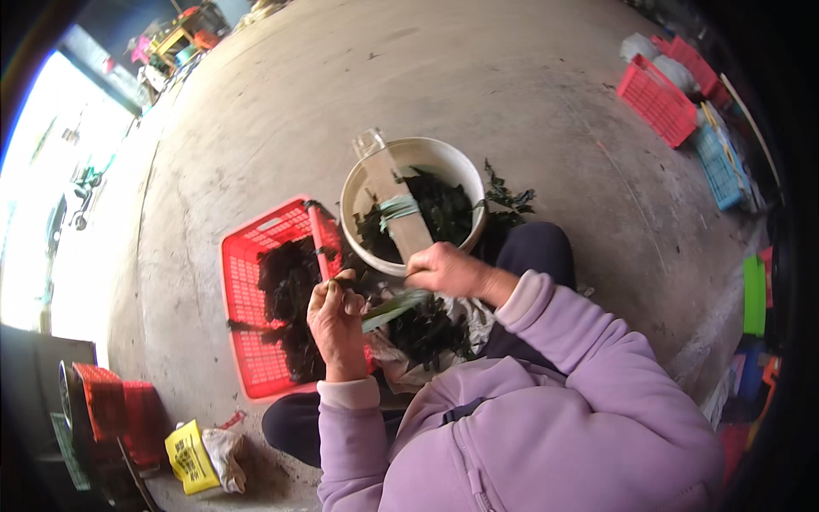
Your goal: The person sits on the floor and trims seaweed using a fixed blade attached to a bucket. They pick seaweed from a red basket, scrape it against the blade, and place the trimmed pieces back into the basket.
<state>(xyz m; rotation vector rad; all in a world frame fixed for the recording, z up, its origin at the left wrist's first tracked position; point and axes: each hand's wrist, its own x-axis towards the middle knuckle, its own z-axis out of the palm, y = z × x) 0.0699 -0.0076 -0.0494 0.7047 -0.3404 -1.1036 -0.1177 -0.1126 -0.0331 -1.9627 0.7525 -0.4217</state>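
Observation:
A wet green strip of seaweed (pixel 394 309), partly smeared by motion, stretches between my hands. My left hand (pixel 338 324) pinches its left end with thumb and fingers, over the edge of a red plastic basket (pixel 249 341). My right hand (pixel 458 271) is closed near the lower end of a wooden board (pixel 413 235); what lies inside its fingers is hidden. The board slants across a white bucket (pixel 351 192), with pale green cord wound around its middle. Dark green seaweed (pixel 444 205) fills the bucket, and a darker heap of seaweed (pixel 288 282) lies in the basket.
More seaweed (pixel 426 328) rests on a pale sack in my lap. Fronds (pixel 510 200) hang over the bucket's right side. A yellow packet (pixel 191 456) lies at lower left by red crates (pixel 141 418). Red (pixel 657 101) and blue baskets (pixel 722 162) stand at far right on concrete floor.

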